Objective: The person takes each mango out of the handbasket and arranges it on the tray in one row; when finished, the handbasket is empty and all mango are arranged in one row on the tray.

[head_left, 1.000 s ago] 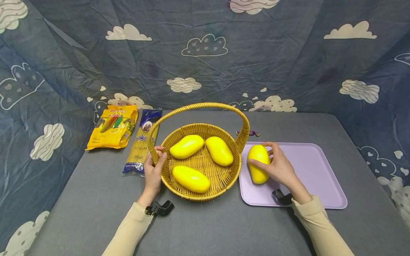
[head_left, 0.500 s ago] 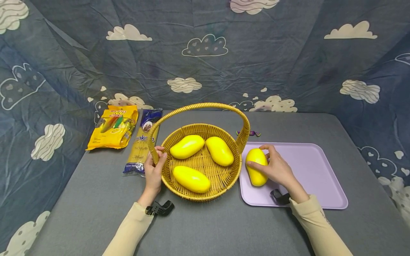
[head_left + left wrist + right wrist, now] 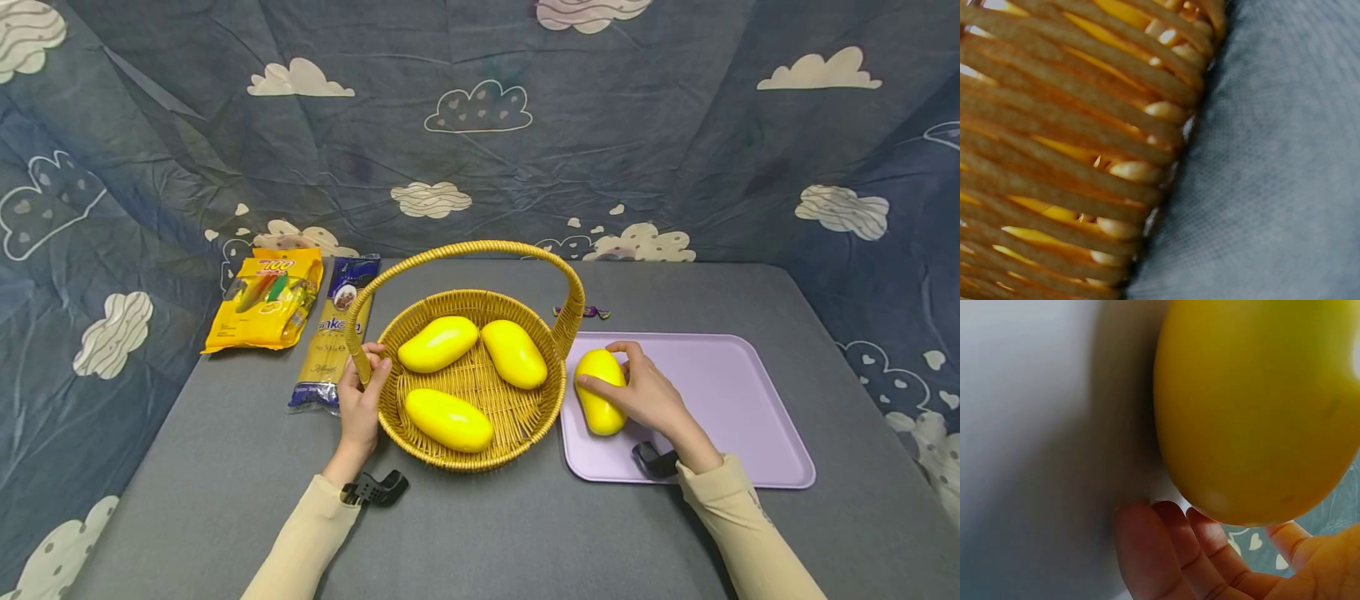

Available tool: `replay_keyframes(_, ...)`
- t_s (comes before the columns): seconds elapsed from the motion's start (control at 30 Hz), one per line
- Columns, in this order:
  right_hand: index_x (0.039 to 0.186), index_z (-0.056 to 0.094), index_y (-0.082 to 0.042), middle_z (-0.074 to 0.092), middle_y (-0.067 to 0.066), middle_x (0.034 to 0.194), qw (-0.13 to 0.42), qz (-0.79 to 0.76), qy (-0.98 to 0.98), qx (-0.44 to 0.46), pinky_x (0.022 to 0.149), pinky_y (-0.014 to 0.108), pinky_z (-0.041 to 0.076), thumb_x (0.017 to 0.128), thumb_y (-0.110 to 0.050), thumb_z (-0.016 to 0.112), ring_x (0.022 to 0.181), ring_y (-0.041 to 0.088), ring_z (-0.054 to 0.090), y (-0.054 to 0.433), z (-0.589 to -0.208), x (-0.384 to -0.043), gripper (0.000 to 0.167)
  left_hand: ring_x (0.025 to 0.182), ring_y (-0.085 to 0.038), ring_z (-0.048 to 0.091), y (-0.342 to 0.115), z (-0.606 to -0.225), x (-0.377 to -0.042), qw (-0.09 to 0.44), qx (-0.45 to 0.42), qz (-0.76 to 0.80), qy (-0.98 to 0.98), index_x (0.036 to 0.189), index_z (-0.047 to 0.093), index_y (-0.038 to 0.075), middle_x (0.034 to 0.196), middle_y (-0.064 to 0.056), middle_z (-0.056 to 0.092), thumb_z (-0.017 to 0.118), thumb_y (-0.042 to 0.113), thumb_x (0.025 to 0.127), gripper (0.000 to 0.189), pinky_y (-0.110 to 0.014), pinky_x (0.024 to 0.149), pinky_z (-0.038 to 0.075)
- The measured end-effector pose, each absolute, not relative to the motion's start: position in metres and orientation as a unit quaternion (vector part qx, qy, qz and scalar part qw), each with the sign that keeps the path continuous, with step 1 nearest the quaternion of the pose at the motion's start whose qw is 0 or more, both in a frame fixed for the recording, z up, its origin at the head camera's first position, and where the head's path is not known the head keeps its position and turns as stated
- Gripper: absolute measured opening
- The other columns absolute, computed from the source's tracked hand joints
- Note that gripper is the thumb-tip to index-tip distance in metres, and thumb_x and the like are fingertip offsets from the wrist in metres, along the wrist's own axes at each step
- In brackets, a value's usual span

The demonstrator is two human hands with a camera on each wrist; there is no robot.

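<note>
A round woven basket (image 3: 480, 300) with a tall arched handle (image 3: 480, 247) stands mid-table. Three yellow mangoes lie inside: one at back left (image 3: 438, 343), one at right (image 3: 514, 355), one in front (image 3: 448, 421). My left hand (image 3: 363, 400) grips the handle's left base at the rim; the left wrist view shows the basket's woven side (image 3: 1072, 150) close up. On the lilac tray (image 3: 720, 400), my right hand (image 3: 651, 392) holds another mango (image 3: 602, 408) near the tray's left edge, thumb on one side and fingers on the other. In the right wrist view that mango (image 3: 1254, 412) sits above my fingertips (image 3: 1147, 550).
Left of the basket lie a yellow candy bag (image 3: 266, 300) and a blue-and-gold pasta packet (image 3: 333, 333). A small purple wrapped candy (image 3: 588, 312) lies behind the tray. A cloud-patterned cloth (image 3: 480, 158) hangs behind the grey table (image 3: 480, 533).
My right hand and its mango have shifted slightly left and toward me on the tray, mostly in the first half second. The left hand and basket have stayed in place.
</note>
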State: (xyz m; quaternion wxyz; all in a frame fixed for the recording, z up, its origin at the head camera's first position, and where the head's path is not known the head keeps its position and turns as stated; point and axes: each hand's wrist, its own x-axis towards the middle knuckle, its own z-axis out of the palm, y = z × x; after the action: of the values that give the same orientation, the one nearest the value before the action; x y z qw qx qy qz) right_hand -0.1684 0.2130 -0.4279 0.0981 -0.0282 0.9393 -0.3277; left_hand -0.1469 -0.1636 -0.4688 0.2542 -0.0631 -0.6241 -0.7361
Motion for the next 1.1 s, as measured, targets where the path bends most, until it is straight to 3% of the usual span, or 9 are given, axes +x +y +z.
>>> replay_keyframes(0.43, 0.142, 0.028, 0.001, 0.048, 0.028, 0.119, 0.102, -0.316, 0.943, -0.036, 0.079, 0.051, 0.042, 0.083, -0.064, 0.057, 0.101, 0.037, 0.051, 0.215, -0.426, -0.167, 0.092, 0.103, -0.024, 0.045, -0.164, -0.468, -0.147, 0.254, -0.063, -0.733, -0.627, 0.086, 0.043, -0.013, 0.111, -0.023, 0.05, 0.057, 0.001, 0.092, 0.02, -0.029, 0.091, 0.032)
replay_keyframes(0.7, 0.142, 0.029, 0.002, 0.047, 0.028, 0.119, 0.094, -0.304, 0.948, -0.032, 0.077, 0.051, 0.043, 0.085, -0.064, 0.054, 0.099, 0.038, 0.051, 0.222, -0.423, -0.164, 0.091, 0.103, -0.024, 0.045, -0.164, -0.469, -0.146, 0.253, -0.063, -0.733, -0.628, 0.086, 0.043, -0.013, 0.111, -0.022, 0.05, 0.057, 0.001, 0.091, 0.02, -0.029, 0.091, 0.032)
replay_keyframes(0.9, 0.139, 0.036, 0.001, 0.05, 0.026, 0.117, 0.059, -0.309, 0.949, -0.027, 0.077, 0.051, 0.042, 0.088, -0.058, 0.055, 0.1, 0.038, 0.052, 0.225, -0.419, -0.162, 0.08, 0.102, -0.025, 0.045, -0.164, -0.469, -0.146, 0.254, -0.063, -0.732, -0.63, 0.086, 0.044, -0.013, 0.111, -0.024, 0.049, 0.057, 0.001, 0.092, 0.02, -0.029, 0.09, 0.033)
replay_keyframes(1.1, 0.13, 0.051, -0.002, 0.054, 0.02, 0.111, -0.028, -0.317, 0.947, -0.032, 0.071, 0.043, 0.041, 0.091, -0.046, 0.058, 0.093, 0.034, 0.054, 0.224, -0.417, -0.158, 0.058, 0.103, -0.024, 0.046, -0.164, -0.469, -0.147, 0.255, -0.062, -0.731, -0.629, 0.086, 0.044, -0.013, 0.111, -0.021, 0.05, 0.057, 0.0, 0.091, 0.019, -0.029, 0.091, 0.032)
